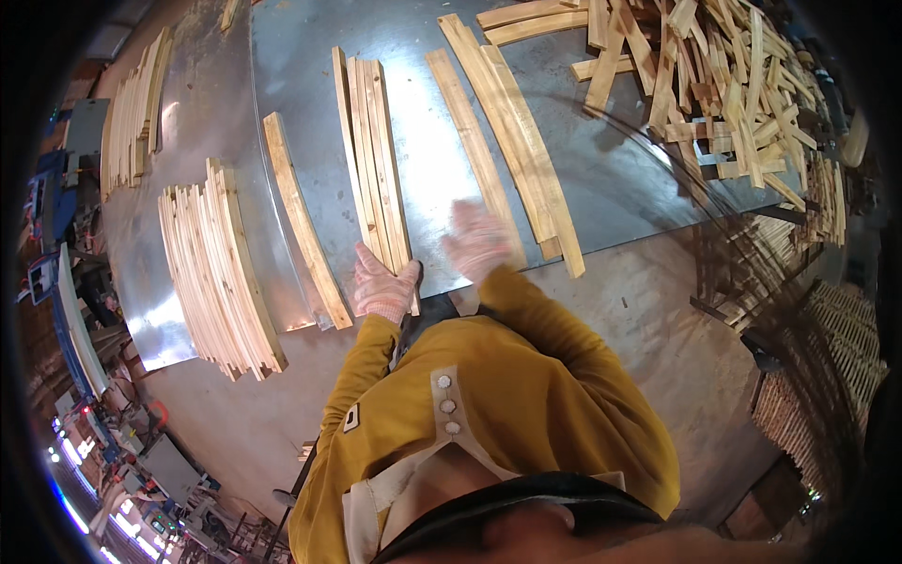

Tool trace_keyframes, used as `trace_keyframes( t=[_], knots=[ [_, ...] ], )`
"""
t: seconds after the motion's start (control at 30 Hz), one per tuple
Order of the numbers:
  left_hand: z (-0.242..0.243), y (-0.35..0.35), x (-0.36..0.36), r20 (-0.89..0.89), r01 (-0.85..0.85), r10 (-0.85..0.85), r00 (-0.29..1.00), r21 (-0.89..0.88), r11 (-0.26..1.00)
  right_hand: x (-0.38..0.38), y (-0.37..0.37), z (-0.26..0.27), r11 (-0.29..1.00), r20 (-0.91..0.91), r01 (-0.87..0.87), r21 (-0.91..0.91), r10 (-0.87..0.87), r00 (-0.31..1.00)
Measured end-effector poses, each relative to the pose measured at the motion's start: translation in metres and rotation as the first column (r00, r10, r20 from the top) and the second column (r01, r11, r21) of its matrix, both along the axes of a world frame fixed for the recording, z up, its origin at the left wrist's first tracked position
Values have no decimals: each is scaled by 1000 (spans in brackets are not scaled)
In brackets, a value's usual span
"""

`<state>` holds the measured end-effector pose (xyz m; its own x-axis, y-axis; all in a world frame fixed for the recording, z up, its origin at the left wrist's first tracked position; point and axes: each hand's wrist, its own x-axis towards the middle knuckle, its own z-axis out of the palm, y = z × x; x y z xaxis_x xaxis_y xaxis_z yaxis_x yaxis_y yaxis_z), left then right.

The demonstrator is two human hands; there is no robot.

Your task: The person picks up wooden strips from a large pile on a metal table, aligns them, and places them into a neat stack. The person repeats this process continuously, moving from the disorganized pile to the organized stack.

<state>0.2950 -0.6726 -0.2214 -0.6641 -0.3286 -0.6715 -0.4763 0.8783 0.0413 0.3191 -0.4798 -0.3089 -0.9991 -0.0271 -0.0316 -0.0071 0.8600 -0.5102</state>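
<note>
My left hand (384, 285), in a thin pale glove, grips the near end of a small bundle of wooden strips (370, 155), thumb on one side and fingers on the other. The strips stand side by side on the sheet-metal tabletop (437, 162), the leftmost leaning a little apart at its far end. My right hand (479, 240), also gloved and blurred by motion, is over the near part of a single flat strip (468, 127). Its fingers look apart, and I see nothing in them. Farther right, several longer strips (521, 134) lie close together, overhanging the near edge.
Left of the bundle lies one lone strip (303, 218), then a row of stacked strips (215, 268). Another stack (137, 106) stands at the far left. A tangled heap of loose wood pieces (733, 92) covers the far right. Bundled sticks (838, 338) sit beyond the table, lower right.
</note>
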Motion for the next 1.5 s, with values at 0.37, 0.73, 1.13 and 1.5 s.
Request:
trace_keyframes(
  t=[0.37,0.73,1.13,1.5],
  knots=[
    [11,5,1,-43,2,-2,999,4,1000,-33,44,53,-78,456,485,-871,240,857],
    [26,1,18,-248,-6,267,931,722,692,-20,26,22,-252,457,495,-832,197,867],
    [76,-120,-82,-199,-251,661,723,816,520,-9,118,49,891,211,322,321,-399,892],
    [45,-474,-379,-432,-293,209,877,-137,946,-24,88,-1,804,-6,415,425,-456,890]
  ],
)
